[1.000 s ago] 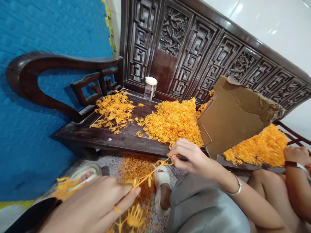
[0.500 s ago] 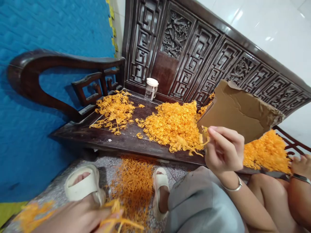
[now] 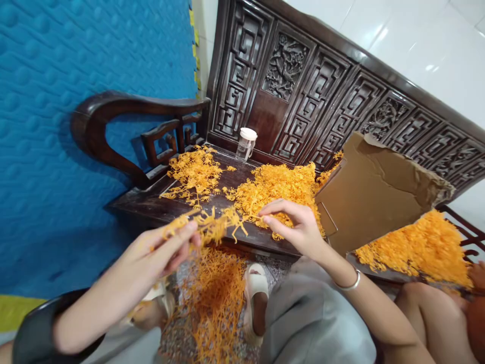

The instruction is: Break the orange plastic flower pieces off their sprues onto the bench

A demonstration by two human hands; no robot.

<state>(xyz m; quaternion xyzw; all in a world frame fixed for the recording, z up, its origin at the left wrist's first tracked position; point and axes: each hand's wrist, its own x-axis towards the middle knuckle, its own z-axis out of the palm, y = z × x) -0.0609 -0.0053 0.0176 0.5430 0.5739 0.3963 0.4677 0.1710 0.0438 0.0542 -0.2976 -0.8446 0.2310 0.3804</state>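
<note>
My left hand (image 3: 162,247) is closed round a bunch of orange plastic pieces (image 3: 215,226), which stick out past its fingertips over the bench's front edge. With thumb and forefinger, my right hand (image 3: 291,222) pinches a thin orange piece at the right end of that bunch. Behind my right hand lies a large heap of orange pieces (image 3: 282,184) on the dark wooden bench (image 3: 151,205). A smaller, looser heap (image 3: 195,172) sits to the left, near the armrest.
A lidded clear cup (image 3: 246,145) stands by the carved backrest. A cardboard piece (image 3: 379,189) leans at the right, beside another orange heap (image 3: 424,247). Orange strands (image 3: 220,303) cover the floor between my feet. Another person's bare leg (image 3: 435,313) shows at the lower right.
My left hand has risen from the lower left to the bench front with its orange pieces. My right hand has moved left to meet them. The view has shifted slightly.
</note>
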